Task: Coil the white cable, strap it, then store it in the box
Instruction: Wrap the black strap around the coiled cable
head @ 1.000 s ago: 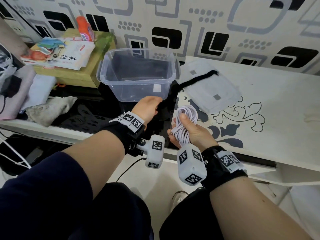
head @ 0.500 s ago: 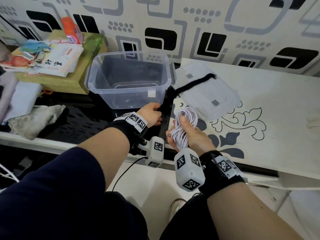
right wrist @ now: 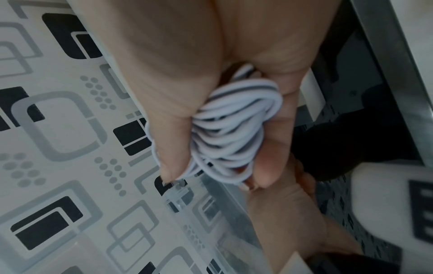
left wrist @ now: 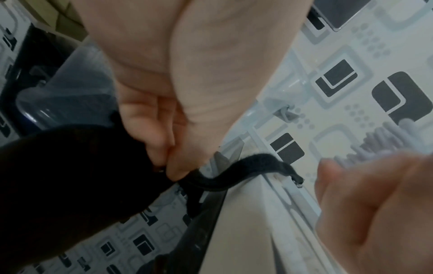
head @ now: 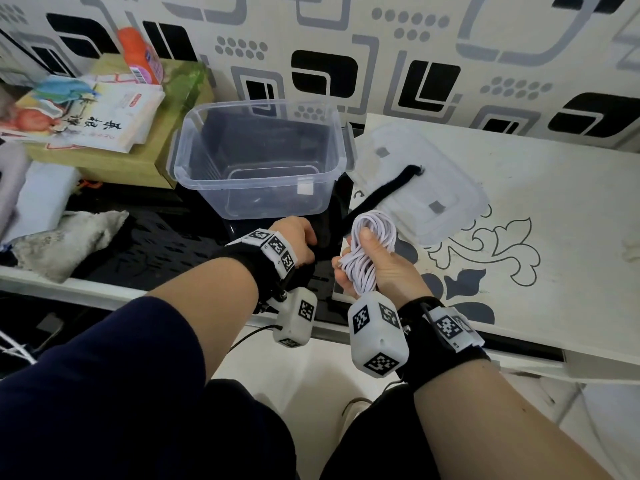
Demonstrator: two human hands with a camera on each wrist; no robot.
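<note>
My right hand grips the coiled white cable in its fist above the table's front edge; the coil shows bunched between thumb and fingers in the right wrist view. My left hand pinches the near end of a black strap, whose far end lies across the clear lid. In the left wrist view the strap curves away from my pinching fingertips. The empty clear plastic box stands just behind my left hand.
A wooden box with booklets and an orange bottle sits at the back left. A grey cloth lies at the left on the black surface. The white patterned tabletop extends right.
My left hand has closed on the strap's near end and drawn it towards me. The right hand keeps the coil, nearly still. The head view has shifted slightly.
</note>
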